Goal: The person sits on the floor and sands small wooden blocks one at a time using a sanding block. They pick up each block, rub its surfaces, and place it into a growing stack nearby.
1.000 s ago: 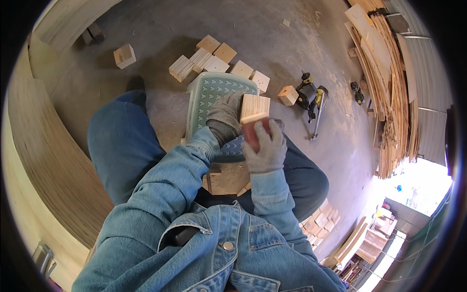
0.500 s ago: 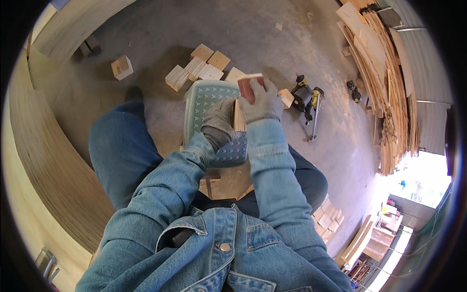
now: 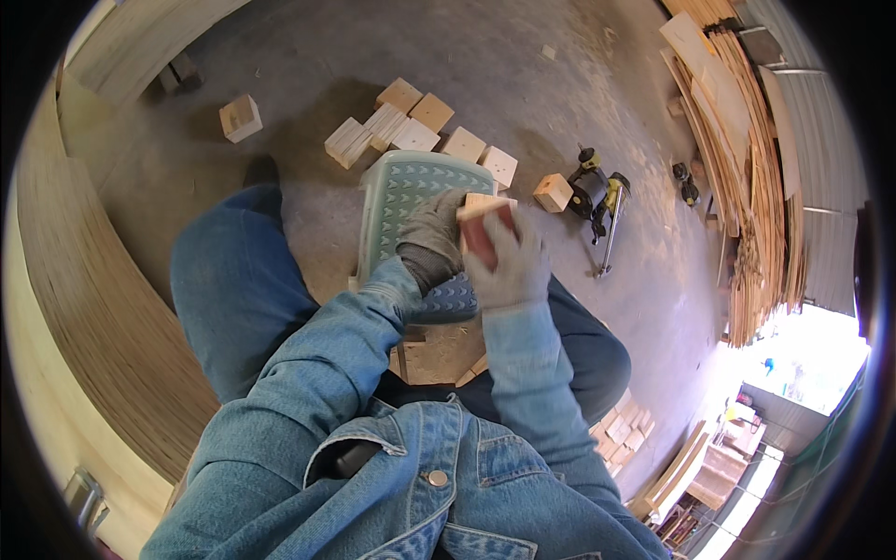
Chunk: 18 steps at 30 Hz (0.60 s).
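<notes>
Now, head view: our right hand (image 3: pixel 516 265), fingers clamped around the reddish block (image 3: pixel 479 239), is back at the wooden block (image 3: pixel 481 203); rubbing looks mid-course. Our left hand's (image 3: pixel 432 235) fingers clasp the wooden block above the green stool (image 3: pixel 397 177).

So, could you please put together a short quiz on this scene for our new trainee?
1. True or false: the left hand is bare.
2. What does the right hand hold?
A) a hammer
B) a reddish-brown sanding block
C) a paintbrush
3. Which is nearer the green plastic stool: the cluster of wooden blocks beyond it, or the yellow-and-black power tool on the floor to its right?

Key:
1. False; it wears a grey glove and grips a pale wooden block.
2. B.
3. The cluster of wooden blocks.
</notes>
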Available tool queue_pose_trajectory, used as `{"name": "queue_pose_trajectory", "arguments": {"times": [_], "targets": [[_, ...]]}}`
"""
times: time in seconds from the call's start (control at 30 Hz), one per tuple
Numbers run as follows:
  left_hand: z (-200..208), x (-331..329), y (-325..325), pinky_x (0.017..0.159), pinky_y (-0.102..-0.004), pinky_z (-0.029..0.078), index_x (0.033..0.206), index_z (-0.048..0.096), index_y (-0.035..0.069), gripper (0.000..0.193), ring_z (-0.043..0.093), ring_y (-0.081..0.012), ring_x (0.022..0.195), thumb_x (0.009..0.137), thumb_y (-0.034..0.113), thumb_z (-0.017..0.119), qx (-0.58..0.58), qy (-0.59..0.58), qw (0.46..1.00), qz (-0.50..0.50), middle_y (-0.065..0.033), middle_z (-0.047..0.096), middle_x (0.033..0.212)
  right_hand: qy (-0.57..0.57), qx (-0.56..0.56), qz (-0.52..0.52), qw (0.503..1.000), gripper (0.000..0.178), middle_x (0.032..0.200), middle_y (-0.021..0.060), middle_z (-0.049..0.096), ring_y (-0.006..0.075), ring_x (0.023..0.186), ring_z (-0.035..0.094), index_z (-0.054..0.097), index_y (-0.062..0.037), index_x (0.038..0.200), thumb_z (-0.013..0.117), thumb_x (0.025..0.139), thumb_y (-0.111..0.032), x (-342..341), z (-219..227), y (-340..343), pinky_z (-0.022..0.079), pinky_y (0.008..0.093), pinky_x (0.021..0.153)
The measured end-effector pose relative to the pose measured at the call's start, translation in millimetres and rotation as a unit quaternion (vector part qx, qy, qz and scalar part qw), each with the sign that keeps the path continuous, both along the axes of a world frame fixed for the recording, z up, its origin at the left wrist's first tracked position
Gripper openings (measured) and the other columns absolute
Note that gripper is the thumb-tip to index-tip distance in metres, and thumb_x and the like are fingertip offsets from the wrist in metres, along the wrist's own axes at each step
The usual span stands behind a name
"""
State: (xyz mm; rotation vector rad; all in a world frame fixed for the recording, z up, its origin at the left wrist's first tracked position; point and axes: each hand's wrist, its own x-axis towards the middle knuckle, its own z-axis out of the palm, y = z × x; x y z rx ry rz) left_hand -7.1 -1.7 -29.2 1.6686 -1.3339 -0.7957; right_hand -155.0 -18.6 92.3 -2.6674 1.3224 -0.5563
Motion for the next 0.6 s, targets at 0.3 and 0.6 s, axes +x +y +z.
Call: {"name": "queue_pose_trajectory", "arguments": {"times": [0.3, 0.6], "targets": [[20.7, 5.7, 4.4, 0.118, -0.0450, 0.045, 0.150, 0.048, 0.014, 0.094, 0.057, -0.0382, 0.133, 0.067, 0.028, 0.090, -0.048, -0.012, 0.999, 0.017, -0.0177, 0.059, 0.140, -0.019, 0.149, -0.128, 0.980, 0.069, 0.134, 0.0195, 0.069, 0.0346, 0.125, 0.066, 0.072, -0.0109, 0.135, 0.087, 0.072, -0.036, 3.5, 13.0, -125.1, 0.051, 0.0424, 0.111], [38.7, 7.4, 10.0, 0.123, -0.0464, 0.040, 0.156, 0.042, 0.011, 0.112, 0.051, -0.0423, 0.141, 0.063, 0.042, 0.095, 0.035, 0.002, 0.999, -0.018, -0.0228, 0.054, 0.147, -0.095, 0.301, -0.153, 0.936, 0.078, 0.141, 0.0191, 0.068, 0.0311, 0.128, 0.066, 0.065, -0.0044, 0.143, 0.092, 0.075, -0.033, -75.4, -28.6, -76.8, 0.050, 0.0375, 0.113]]}}
